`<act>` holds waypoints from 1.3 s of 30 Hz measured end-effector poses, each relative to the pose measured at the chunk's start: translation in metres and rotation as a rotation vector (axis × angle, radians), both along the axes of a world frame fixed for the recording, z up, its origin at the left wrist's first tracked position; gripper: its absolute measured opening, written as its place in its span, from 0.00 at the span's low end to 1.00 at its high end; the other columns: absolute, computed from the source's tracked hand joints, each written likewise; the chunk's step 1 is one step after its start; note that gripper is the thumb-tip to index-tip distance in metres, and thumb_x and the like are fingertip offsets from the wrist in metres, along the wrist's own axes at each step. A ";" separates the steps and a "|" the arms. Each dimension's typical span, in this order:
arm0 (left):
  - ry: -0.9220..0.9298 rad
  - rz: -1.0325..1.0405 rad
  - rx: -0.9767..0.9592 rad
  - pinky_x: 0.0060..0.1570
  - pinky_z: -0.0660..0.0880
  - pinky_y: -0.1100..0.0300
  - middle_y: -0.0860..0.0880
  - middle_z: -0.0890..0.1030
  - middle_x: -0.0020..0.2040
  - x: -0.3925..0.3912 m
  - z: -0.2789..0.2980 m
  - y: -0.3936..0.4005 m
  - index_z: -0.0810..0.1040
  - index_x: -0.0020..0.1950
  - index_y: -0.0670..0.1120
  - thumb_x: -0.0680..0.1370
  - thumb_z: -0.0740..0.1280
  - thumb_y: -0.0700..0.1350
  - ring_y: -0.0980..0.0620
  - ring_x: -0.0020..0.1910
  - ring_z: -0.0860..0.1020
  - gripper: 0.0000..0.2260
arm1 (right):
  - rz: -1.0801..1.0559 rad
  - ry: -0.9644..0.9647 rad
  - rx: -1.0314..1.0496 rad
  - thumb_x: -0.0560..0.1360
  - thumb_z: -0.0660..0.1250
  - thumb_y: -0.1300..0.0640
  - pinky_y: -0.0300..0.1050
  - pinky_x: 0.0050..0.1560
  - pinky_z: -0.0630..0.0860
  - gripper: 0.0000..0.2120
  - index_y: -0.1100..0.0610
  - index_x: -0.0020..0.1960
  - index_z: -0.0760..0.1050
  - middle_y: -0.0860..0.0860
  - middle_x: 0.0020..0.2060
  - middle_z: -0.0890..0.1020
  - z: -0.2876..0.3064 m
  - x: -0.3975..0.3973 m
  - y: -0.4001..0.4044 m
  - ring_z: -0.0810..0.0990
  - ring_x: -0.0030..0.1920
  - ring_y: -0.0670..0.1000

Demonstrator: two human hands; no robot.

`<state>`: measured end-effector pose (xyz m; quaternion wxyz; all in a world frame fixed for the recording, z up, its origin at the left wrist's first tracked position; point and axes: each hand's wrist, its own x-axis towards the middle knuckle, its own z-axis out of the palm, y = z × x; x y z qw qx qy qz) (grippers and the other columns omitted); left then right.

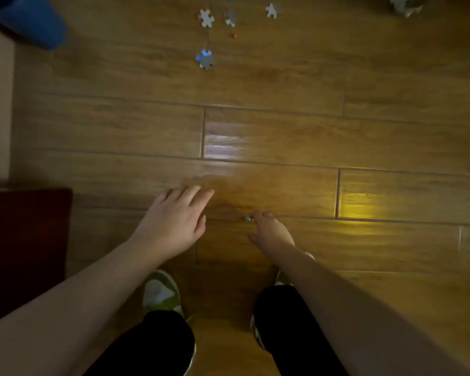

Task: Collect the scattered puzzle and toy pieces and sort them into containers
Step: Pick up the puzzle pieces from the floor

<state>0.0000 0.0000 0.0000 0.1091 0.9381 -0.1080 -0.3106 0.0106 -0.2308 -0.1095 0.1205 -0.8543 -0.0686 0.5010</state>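
Two bare hands reaching down over a wooden floor [282,137] scattered with puzzle pieces.

Nearest, green-and-white shoes [162,293] and black trouser legs. Above them, the left hand [174,221] hovers flat, fingers [198,195] straight and close together; the right hand [269,232] has curled fingertips pinching a small teal bead [247,219] at floor level. Farther off lie a blue-grey puzzle piece [205,59], a tiny red bead [234,35], then three pale puzzle pieces [206,18] in a row. A blue object [33,23] sits at far left.

Right hand [269,232] pinches a small teal bead [247,219] above the wooden floor [282,137]; left hand [174,221] spread flat.
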 end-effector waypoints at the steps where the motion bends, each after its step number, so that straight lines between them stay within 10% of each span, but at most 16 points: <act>1: -0.002 -0.005 0.004 0.68 0.65 0.48 0.45 0.68 0.73 0.000 -0.009 0.001 0.61 0.76 0.48 0.80 0.58 0.51 0.45 0.71 0.67 0.24 | -0.013 0.004 -0.016 0.78 0.66 0.55 0.47 0.48 0.74 0.25 0.52 0.73 0.63 0.55 0.68 0.70 -0.007 -0.002 0.002 0.76 0.61 0.57; 19: -0.002 0.018 0.009 0.65 0.68 0.46 0.43 0.72 0.69 -0.009 -0.050 0.015 0.67 0.73 0.45 0.75 0.64 0.42 0.43 0.68 0.70 0.26 | -0.033 -0.084 -0.098 0.77 0.63 0.60 0.45 0.39 0.73 0.12 0.59 0.60 0.72 0.56 0.52 0.80 -0.063 0.008 0.020 0.80 0.50 0.57; 30: -0.022 0.125 -0.035 0.69 0.62 0.51 0.48 0.63 0.75 0.024 0.087 -0.004 0.59 0.77 0.49 0.79 0.60 0.43 0.47 0.72 0.64 0.26 | -0.830 0.157 0.322 0.76 0.65 0.57 0.42 0.36 0.76 0.08 0.52 0.43 0.83 0.48 0.29 0.80 0.121 0.035 0.018 0.78 0.32 0.48; 39: -0.143 0.142 -0.017 0.62 0.72 0.52 0.47 0.73 0.68 0.053 0.221 0.002 0.68 0.72 0.48 0.71 0.71 0.43 0.47 0.65 0.75 0.29 | -1.318 0.446 0.873 0.80 0.61 0.62 0.38 0.32 0.70 0.08 0.62 0.43 0.75 0.52 0.33 0.75 0.309 0.084 0.033 0.72 0.30 0.47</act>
